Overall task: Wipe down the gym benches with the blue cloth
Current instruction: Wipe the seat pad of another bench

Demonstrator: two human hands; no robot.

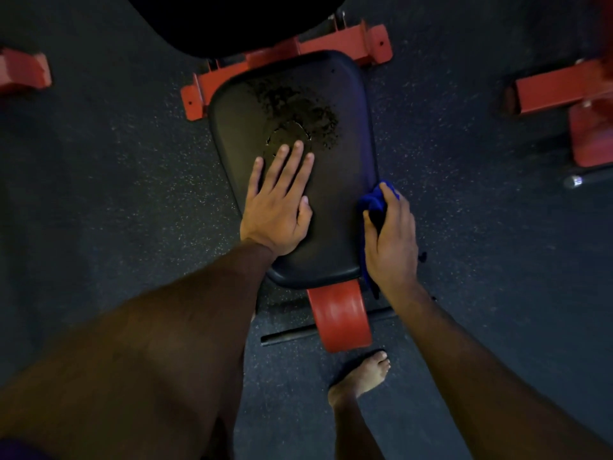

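Looking straight down on the seat pad (335, 207), black and wedge-shaped, wider at the far end, narrow end nearest the person. The left hand (277, 207) lies flat on the pad's left half, fingers straight and slightly spread, palm down, thumb tucked alongside. Its fingertips (284, 150) reach the edge of a worn patch (295, 117), a speckled, scuffed area with a torn-looking outline in the upper middle of the pad.

Over on the right, the right hand (391, 240) sits at the pad's right edge, fingers curled round the cloth (376, 205). The cloth is blue and bunched up, pressed against the pad's side edge, with a strip of it trailing down below the hand beside the pad's near corner. Thumb on the pad side, fingers wrapped over the top of the bundle.

Under the pad, the red frame (341, 322) pokes out toward the person, and a red crossbar (345, 44) spans the far end. A second black pad (232, 18) fills the top of the view. More red frames (560, 91) stand off to the right, another (23, 73) at the left. Dark speckled floor (132, 161) all round, and a bare foot (363, 376) planted just behind the frame.
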